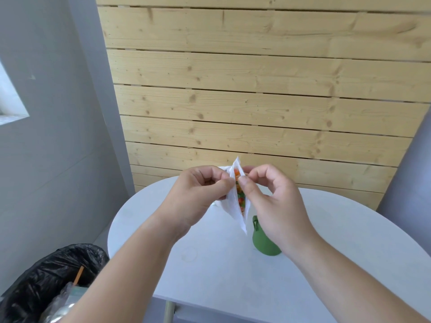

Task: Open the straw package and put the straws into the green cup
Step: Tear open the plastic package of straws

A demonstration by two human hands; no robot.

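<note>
- Nearest the viewer, at the bottom left corner, a bin lined with a black bag holds crumpled clear plastic and a thin orange stick.
- Two bare forearms reach up from the lower edge toward the middle of the picture, above a pale oval table.
- The left hand has thumb and forefinger closed together, pinching one side of a thin white straw package.
- The right hand pinches the opposite side in the same way; its other fingers are loosely curled and hold nothing else.
- The package is held in the air between the two hands, roughly upright, its sides drawn apart so a narrow slit gapes toward the viewer.
- Through the slit show the ends of coloured straws, orange, green and red, all inside the package.
- The green cup stands on the table just below and behind the right hand, which hides part of it. Whether anything is in it cannot be told.
- Behind the table rises a wall of pale wooden planks; to the left is a grey wall.
- Judging progress: the opening looks begun or nearly done, since the straw ends are exposed. No straw appears to be out of the package, so moving them into the cup seems entirely left to do.
</note>
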